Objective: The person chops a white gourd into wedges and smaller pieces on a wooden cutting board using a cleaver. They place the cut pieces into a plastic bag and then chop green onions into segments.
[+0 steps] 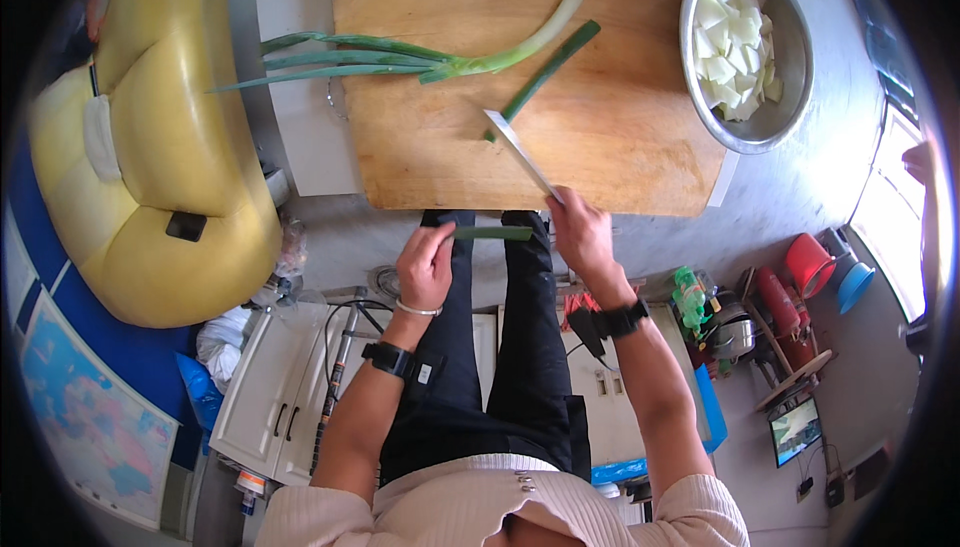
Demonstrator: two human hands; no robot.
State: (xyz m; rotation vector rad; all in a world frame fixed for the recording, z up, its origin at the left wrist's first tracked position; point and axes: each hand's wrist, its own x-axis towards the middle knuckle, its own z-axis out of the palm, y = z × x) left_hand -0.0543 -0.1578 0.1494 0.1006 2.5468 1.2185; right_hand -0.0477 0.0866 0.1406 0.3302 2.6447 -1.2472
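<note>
My left hand (425, 265) grips one end of a short green leek or scallion piece (495, 232), held in front of the board's near edge. In my right hand (583, 235) is a kitchen knife (521, 154), its blade slanting up-left over the wooden cutting board (637, 149). Beside the blade's tip lies a cut green stalk (551, 74), partly behind the blade. Farther back rests a long scallion or leek (510, 57), white end at the upper right, green leaves hanging past the board's left edge. A metal bowl (796, 74) of pale cut vegetable slices (731, 48) stands at the right.
A yellow padded sofa (180, 149) with a dark phone (186, 226) on it is at the left. White cabinets (262, 389) stand lower left. Red and blue basins (810, 265), bottles and a metal pot (731, 337) are at the right. A plastic bag touches the bowl's back side.
</note>
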